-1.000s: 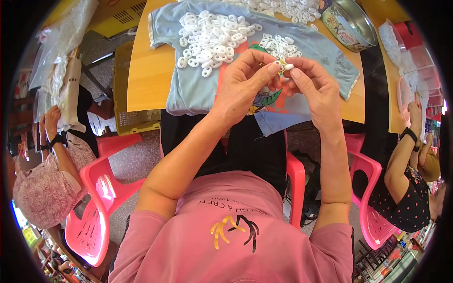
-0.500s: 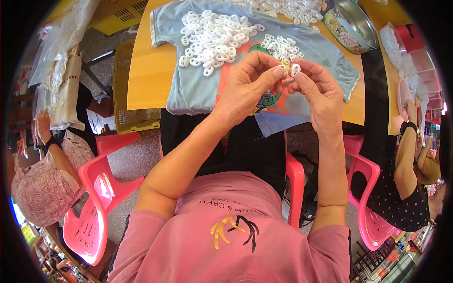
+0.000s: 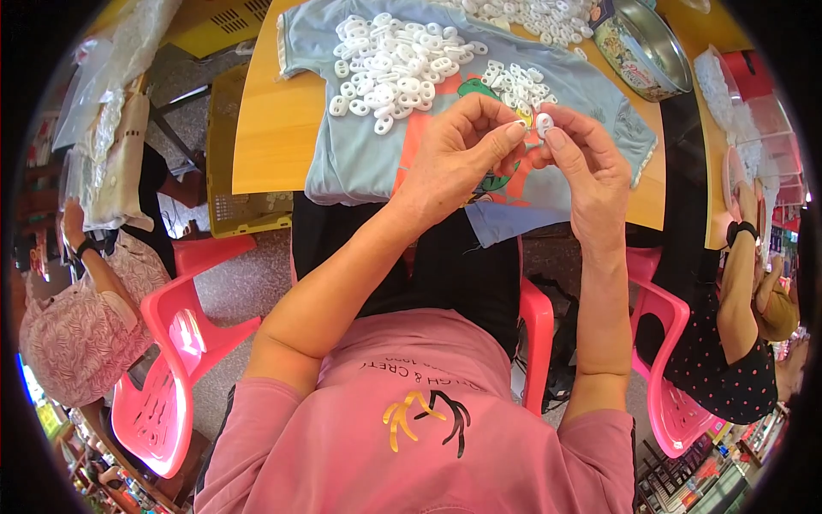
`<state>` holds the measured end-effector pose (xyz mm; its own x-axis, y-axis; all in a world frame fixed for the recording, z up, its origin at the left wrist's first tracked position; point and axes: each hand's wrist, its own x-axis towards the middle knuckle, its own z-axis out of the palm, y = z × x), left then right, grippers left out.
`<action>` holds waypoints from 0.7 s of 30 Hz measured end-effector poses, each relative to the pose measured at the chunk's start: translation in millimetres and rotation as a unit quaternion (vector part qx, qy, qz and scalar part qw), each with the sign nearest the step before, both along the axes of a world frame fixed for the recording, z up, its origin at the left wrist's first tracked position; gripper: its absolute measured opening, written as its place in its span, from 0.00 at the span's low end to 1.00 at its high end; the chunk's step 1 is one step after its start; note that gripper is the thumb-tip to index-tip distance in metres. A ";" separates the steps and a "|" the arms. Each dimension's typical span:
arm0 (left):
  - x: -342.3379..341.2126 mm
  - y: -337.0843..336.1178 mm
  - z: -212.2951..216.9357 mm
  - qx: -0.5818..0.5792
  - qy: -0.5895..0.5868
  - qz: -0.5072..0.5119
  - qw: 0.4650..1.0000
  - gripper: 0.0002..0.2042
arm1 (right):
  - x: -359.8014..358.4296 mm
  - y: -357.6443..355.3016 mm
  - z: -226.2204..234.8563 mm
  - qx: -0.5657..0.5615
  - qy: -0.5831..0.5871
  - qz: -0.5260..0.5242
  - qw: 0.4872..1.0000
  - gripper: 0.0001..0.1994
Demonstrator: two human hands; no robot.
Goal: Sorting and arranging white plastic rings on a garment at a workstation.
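Above the near part of a light blue shirt (image 3: 342, 163), my two hands are close together. My right hand (image 3: 592, 176) pinches a white oval plastic piece with two holes (image 3: 545, 125) between thumb and fingers. My left hand (image 3: 462, 158) is closed in a pinch just to its left. A speck of white shows at its thumb tip, too small to name. Beyond my hands lies a large heap of similar white two-hole pieces (image 3: 390, 68). A smaller pile of white pieces (image 3: 518, 84) lies just past my fingertips.
The shirt covers much of a wooden table (image 3: 270, 146). More white pieces (image 3: 548, 17) lie at its far edge, beside a round metal tin (image 3: 638, 51). A yellow crate (image 3: 229, 163) stands at the left. Pink chairs (image 3: 158, 420) and other people (image 3: 90, 321) are on both sides.
My hands keep the same pinched pose, with the white piece still in the right. The whole view has shifted very slightly.
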<state>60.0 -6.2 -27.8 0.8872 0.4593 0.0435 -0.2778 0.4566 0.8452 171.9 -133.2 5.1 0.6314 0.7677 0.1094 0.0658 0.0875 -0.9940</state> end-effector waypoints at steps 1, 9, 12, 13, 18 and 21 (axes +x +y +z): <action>-0.1 0.3 0.6 -0.001 0.002 -0.002 1.000 0.08 | -0.2 0.2 0.1 0.000 0.000 0.000 1.000 0.13; 1.1 -0.6 0.4 0.005 0.013 0.010 1.000 0.08 | -7.3 4.1 -0.7 0.002 -0.084 -0.031 0.996 0.12; 1.2 -0.8 1.4 0.003 0.019 0.014 1.000 0.08 | -10.9 6.7 2.3 -0.027 -0.173 -0.042 0.984 0.12; 1.3 -0.9 2.2 -0.002 0.023 0.016 1.000 0.08 | -12.8 7.4 0.9 -0.026 -0.173 -0.042 0.984 0.12; 0.6 2.5 0.6 -0.048 0.017 0.013 0.999 0.07 | -19.5 11.9 -5.1 0.000 -0.117 -0.070 0.991 0.11; 0.3 3.4 -0.8 -0.064 0.013 0.012 0.998 0.07 | -20.8 15.2 -7.7 0.014 -0.113 -0.083 0.990 0.10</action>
